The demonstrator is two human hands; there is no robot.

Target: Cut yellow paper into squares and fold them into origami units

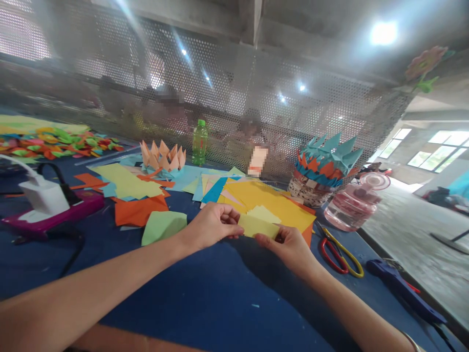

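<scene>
So both hands are on one small pale yellow paper [258, 228], held up just above the blue table [205, 303], in front of the big yellow sheets [269, 194]. Left hand [216, 226] pinches one end between thumb and fingers, right hand [289, 245] does the same at the other end. To handle it well, I'd keep the pinch light and right at the edges, square up the corners before pressing anything, and run a thumbnail along any crease. Hold it level, too; thin paper like this probably buckles if the hands push toward each other.

On containers: the basket [308, 192] has blue and orange spiky folded paper [340, 155] ringed around its top. A pink jug [350, 208] stands just beside it, and a green bottle [200, 144] is at the back, cap [201, 122] on. View's too soft to say how full either is. Scissors [324, 254] lie near the right hand.
</scene>
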